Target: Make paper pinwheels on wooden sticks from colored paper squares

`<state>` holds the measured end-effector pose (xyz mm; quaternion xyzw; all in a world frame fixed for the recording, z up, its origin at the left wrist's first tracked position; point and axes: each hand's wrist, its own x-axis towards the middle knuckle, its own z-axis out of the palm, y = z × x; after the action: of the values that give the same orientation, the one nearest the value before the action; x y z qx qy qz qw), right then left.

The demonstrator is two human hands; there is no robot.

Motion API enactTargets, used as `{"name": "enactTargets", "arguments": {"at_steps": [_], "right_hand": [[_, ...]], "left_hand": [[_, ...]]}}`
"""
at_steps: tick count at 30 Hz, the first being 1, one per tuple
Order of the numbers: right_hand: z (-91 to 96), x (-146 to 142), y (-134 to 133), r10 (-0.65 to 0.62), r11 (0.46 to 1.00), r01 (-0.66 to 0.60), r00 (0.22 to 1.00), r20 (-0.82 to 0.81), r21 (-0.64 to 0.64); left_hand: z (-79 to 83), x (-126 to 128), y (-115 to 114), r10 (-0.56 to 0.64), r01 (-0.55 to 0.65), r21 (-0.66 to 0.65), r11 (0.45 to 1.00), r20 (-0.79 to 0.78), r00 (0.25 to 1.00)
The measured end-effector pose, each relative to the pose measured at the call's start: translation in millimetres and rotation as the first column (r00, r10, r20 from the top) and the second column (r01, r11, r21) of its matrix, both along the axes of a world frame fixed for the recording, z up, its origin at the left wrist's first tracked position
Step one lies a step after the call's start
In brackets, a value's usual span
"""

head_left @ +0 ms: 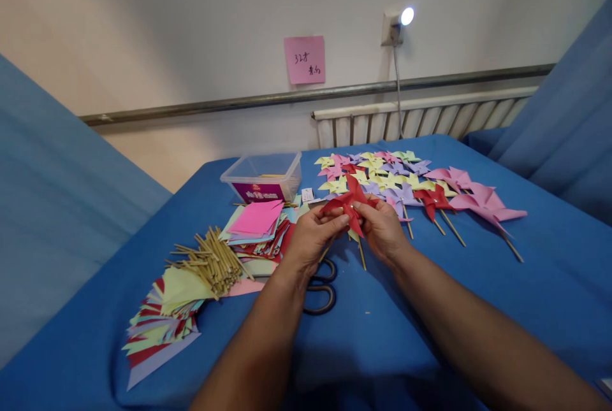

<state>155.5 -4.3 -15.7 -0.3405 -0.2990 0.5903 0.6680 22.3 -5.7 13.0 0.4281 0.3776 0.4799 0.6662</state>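
A red paper pinwheel (352, 193) is held up between my two hands, a light pin head showing near its middle. My left hand (313, 230) pinches it from the left, thumb on the paper. On the other side, my right hand (382, 225) grips it with thumb and fingers close to the centre. Below my left hand, the black handles of a pair of scissors (321, 299) show on the table; the rest of them is hidden. Just behind my hands lie several finished pinwheels on sticks, among them a red pinwheel (434, 199) and a large pink pinwheel (492, 202).
A blue cloth (382, 347) covers the table. To the left are a heap of short sticks (215, 264), stacked coloured paper squares (255, 220) and a fanned paper pile (165, 318). Behind them stands a clear plastic box (262, 175). A radiator (421, 119) lines the wall.
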Motion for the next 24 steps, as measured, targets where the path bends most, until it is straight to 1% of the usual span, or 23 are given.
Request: {"name": "enactTargets", "arguments": {"at_steps": [4, 6, 8, 11, 15, 20, 24], "right_hand": [[-2.2, -1.0, 1.3, -0.047, 0.998, 0.048, 0.999, -0.018, 0.028], [-2.2, -1.6, 0.8, -0.049, 0.998, 0.050, 0.999, -0.017, 0.030], [-1.6, -1.7, 0.2, -0.052, 0.998, 0.053, 0.998, -0.020, 0.026], [-0.1, -1.3, -0.1, -0.068, 0.997, 0.069, 0.997, -0.034, 0.022], [0.9, -0.6, -0.1, -0.066, 0.998, 0.067, 0.997, -0.026, 0.021], [1.6, 0.3, -1.2, 0.010, 1.000, -0.010, 1.000, -0.005, 0.028], [2.9, 3.2, -3.4, 0.101, 0.994, -0.102, 0.994, 0.030, 0.031]], "left_hand": [[-0.2, 1.5, -0.6, 0.023, -0.012, 0.106, 0.994, -0.104, 0.994], [-0.7, 1.1, -0.3, 0.042, -0.028, 0.121, 0.992, -0.118, 0.992], [-0.8, 0.5, -0.2, 0.084, -0.070, 0.115, 0.991, -0.113, 0.990], [0.7, 0.6, -1.0, 0.115, -0.106, 0.091, 0.990, -0.096, 0.989], [3.1, 2.5, -3.0, 0.088, -0.085, 0.041, 0.996, -0.069, 0.994], [4.8, 1.0, -2.8, 0.064, -0.063, -0.036, 0.997, 0.016, 0.998], [5.8, -4.1, -1.5, -0.001, 0.011, -0.124, 0.992, 0.080, 0.997]]}}
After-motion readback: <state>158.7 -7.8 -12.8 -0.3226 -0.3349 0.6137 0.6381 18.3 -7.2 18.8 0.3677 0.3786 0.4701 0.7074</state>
